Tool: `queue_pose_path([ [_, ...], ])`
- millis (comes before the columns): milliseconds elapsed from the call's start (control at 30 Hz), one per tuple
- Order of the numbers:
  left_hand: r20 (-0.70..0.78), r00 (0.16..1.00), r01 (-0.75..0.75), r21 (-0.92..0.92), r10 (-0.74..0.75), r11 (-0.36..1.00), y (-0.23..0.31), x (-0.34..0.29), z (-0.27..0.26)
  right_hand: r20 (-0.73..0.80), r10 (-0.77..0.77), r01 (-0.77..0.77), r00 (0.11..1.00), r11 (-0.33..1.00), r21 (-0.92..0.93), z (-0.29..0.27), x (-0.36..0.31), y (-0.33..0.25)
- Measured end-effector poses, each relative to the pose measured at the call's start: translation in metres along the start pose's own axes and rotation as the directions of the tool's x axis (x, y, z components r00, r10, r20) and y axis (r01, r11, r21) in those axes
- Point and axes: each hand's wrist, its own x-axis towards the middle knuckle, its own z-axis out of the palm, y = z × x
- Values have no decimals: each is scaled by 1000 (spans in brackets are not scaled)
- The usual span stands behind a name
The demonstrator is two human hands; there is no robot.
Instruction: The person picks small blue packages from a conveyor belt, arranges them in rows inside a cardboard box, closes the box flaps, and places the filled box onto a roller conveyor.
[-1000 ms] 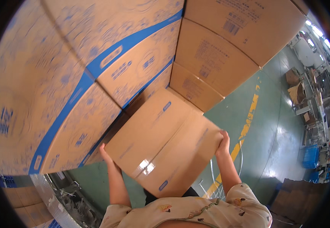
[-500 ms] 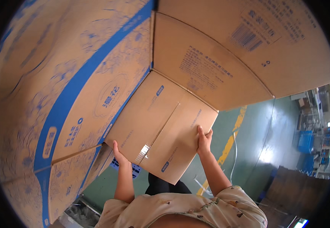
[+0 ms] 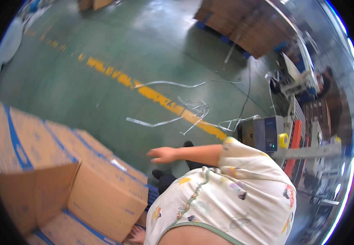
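My left hand (image 3: 137,234) is at the lower left, partly cut off by my body, its blurred fingers spread beside the lower edge of a brown carton (image 3: 107,198). This carton sits tilted in the view among other brown cartons with blue bands (image 3: 42,143). My right hand (image 3: 162,155) reaches across in front of me over the green floor, fingers stretched out and holding nothing. The side of the carton stack is to the left of it, apart from it.
Loose white straps (image 3: 193,114) lie tangled on the floor across a worn yellow line (image 3: 115,75). At the right stand a grey control box (image 3: 262,132) with a screen, a yellow tape roll (image 3: 283,140) and a machine frame. Flat brown cardboard (image 3: 246,24) is stacked farther back.
Both hands were on the carton between tall stacks. My right hand has let go, and the view has swung right toward the floor and machine.
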Motion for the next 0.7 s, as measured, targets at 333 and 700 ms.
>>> queue_pose_path([
  [333, 590, 711, -371, 777, -383, 508, -97, -124, 356, -494, 841, -63, 219, 517, 853, -142, -341, 258],
  [700, 892, -154, -717, 195, -425, 670, -78, -563, 814, -677, 712, -296, 187, 698, 652, -327, -458, 393],
])
